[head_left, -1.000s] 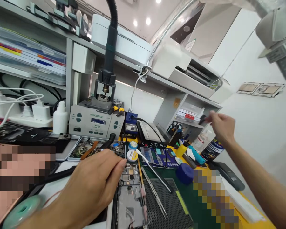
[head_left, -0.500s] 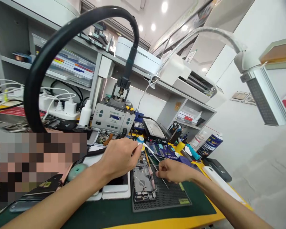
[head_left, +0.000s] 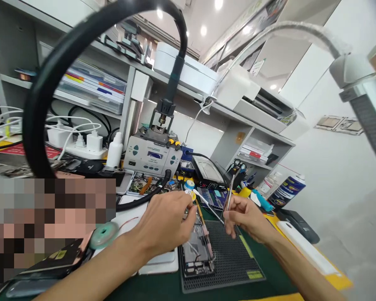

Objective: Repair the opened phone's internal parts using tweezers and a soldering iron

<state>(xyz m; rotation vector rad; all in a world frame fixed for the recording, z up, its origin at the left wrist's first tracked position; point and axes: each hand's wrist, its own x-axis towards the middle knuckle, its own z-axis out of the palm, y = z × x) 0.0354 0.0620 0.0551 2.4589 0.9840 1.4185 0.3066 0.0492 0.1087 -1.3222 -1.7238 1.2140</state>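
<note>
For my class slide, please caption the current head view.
Right hand holds metal tweezers; left hand near an opened smartphone.

Grey machine (head_left: 138, 162), left of centre in the frame: small print below its dark display (head_left: 155, 155) reads "LEAD FREE"; the line just above looks like "QUICK", less certain. Small triangular arrow marks sit beside its oval buttons (head_left: 135, 150). Dark blue can (head_left: 286, 189), right side of frame: pale lettering, too blurred to read from where I stand. Yellow-green label (head_left: 255, 274) on the dark mat (head_left: 232, 267), bottom, right of centre: print illegible.
</note>
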